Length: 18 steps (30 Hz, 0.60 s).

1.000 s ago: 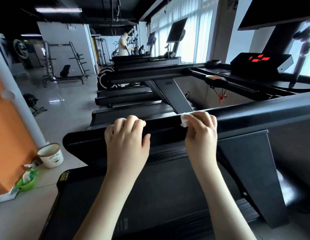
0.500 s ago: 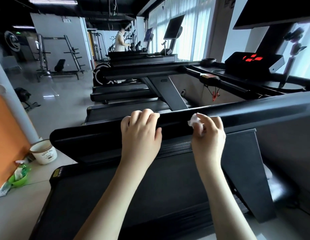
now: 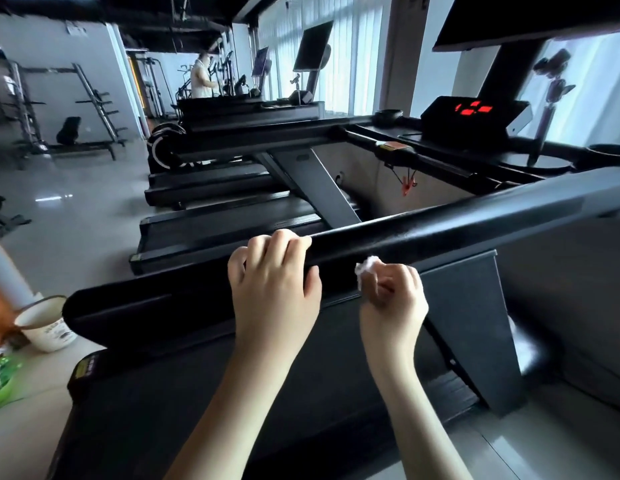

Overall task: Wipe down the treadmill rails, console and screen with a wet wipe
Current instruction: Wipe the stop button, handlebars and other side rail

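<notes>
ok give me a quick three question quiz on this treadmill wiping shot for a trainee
1. True or false: the left hand grips the near rail, fingers curled over its top.
2. The wet wipe is: A) draped over the rail, B) bunched in the right hand, C) lying on the belt.
3. Fill in: the console display beyond the rail shows ___ lit segments.

Key: 1 true; 2 B; 3 red.
</notes>
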{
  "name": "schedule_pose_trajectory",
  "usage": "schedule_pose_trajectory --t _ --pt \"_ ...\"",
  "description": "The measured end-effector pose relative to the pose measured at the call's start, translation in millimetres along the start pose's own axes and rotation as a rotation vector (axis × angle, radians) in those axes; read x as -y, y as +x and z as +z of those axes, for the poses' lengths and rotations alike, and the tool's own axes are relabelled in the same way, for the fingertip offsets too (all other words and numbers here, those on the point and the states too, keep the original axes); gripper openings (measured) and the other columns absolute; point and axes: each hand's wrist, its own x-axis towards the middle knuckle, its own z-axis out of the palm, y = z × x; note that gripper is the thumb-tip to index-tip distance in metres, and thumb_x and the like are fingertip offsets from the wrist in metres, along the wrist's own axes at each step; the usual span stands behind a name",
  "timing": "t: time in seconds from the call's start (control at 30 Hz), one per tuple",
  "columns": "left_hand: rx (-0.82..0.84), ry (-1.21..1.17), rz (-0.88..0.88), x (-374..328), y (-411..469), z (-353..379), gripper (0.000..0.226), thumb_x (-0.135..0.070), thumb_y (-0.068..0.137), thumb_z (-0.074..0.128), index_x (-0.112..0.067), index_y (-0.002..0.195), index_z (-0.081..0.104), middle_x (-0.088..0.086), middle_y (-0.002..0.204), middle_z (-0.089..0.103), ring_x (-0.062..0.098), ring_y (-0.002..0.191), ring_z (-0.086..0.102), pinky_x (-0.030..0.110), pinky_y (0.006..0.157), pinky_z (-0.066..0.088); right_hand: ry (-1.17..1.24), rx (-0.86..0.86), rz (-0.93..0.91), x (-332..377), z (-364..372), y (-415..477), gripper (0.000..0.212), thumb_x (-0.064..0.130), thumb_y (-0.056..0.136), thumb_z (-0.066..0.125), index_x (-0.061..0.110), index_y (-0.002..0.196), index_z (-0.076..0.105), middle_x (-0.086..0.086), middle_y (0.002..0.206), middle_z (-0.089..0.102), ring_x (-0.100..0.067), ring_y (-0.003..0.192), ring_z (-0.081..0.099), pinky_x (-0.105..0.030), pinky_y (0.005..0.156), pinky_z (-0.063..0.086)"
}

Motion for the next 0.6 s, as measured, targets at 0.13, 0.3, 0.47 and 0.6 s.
schedule_pose_trajectory --t 0.13,0.3,0.47,0.6 --pt "-0.014 -0.015 0.008 1.5 -2.2 1.9 0.028 -0.025 0.078 0.061 -0.016 0.104 0.066 -0.002 0.101 0.063 0.022 0.096 0.047 0.038 0.086 0.033 0.056 -0.146 0.108 -13.5 -1.6 8.0 0.021 0.002 0.088 0.067 0.017 0.075 0.060 -0.001 0.083 0.058 -0.005 0.070 0.058 -0.026 0.067 0.047" --pt "-0.004 0.008 0.013 0.3 -2.8 1.5 0.028 -0.025 0.079 0.060 -0.015 0.104 0.066 0.000 0.100 0.063 0.025 0.094 0.048 0.039 0.085 0.034 0.020 -0.059 -0.166 -0.3 0.9 19.8 0.008 -0.003 0.084 0.066 0.002 0.085 0.072 -0.006 0.088 0.061 0.003 0.072 0.054 -0.006 0.069 0.041" --pt "0.009 0.041 0.002 -2.1 -2.8 0.3 0.028 -0.027 0.080 0.057 -0.015 0.104 0.066 0.000 0.100 0.062 0.026 0.093 0.051 0.040 0.085 0.034 0.009 -0.127 -0.156 -1.4 -4.2 52.9 0.017 0.000 0.086 0.063 0.007 0.096 0.076 -0.002 0.091 0.057 -0.004 0.079 0.058 -0.020 0.072 0.049" --pt "0.005 0.080 -0.036 -6.8 -1.9 3.1 0.029 -0.037 0.082 0.055 -0.016 0.100 0.065 -0.001 0.100 0.061 0.025 0.093 0.049 0.042 0.083 0.035 -0.064 0.083 -0.336 -4.3 -5.4 53.1 0.020 0.003 0.086 0.060 0.010 0.096 0.076 -0.007 0.092 0.060 -0.032 0.081 0.059 -0.036 0.067 0.050"
